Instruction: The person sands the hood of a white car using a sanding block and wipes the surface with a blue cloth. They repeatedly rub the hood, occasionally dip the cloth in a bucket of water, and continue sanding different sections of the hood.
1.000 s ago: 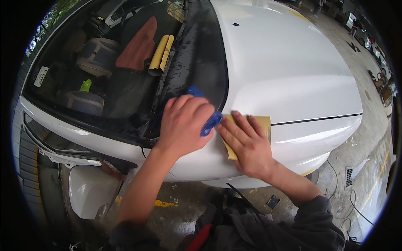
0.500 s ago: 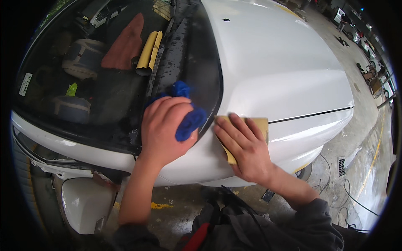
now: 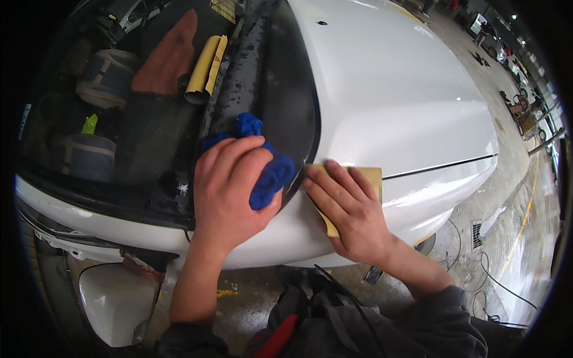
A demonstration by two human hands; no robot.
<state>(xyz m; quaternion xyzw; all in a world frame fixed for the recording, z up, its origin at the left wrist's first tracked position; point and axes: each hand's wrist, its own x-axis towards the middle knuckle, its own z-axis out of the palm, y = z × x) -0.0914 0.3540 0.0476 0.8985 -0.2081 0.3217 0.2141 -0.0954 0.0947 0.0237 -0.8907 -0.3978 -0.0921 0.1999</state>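
Observation:
Bunched in my left hand (image 3: 230,185) is a blue cloth (image 3: 276,173), with folds bulging out past the fingers. That hand is closed and rests over the lower corner of the windshield and the dark cowl. My right hand (image 3: 352,209) lies over a folded yellow sheet of sandpaper (image 3: 373,178), pressing it to the white fender (image 3: 283,235) of a vehicle. Its fingers are stretched across the sheet and the thumb is at its near edge. The sandpaper's underside is hidden. Beyond my right hand spreads the glossy white hood (image 3: 394,77).
A yellow paper roll (image 3: 206,68) shows at the windshield's base, beside a reddish cloth (image 3: 167,59). A white side mirror (image 3: 116,304) juts out at lower left. Black cables (image 3: 507,286) run across the wet floor at right. Other vehicles stand far right.
The view has shifted slightly, moving the windshield and hood a little left in the picture. My left hand is slightly lower and further left, still on the cloth. My right hand stays on the sandpaper.

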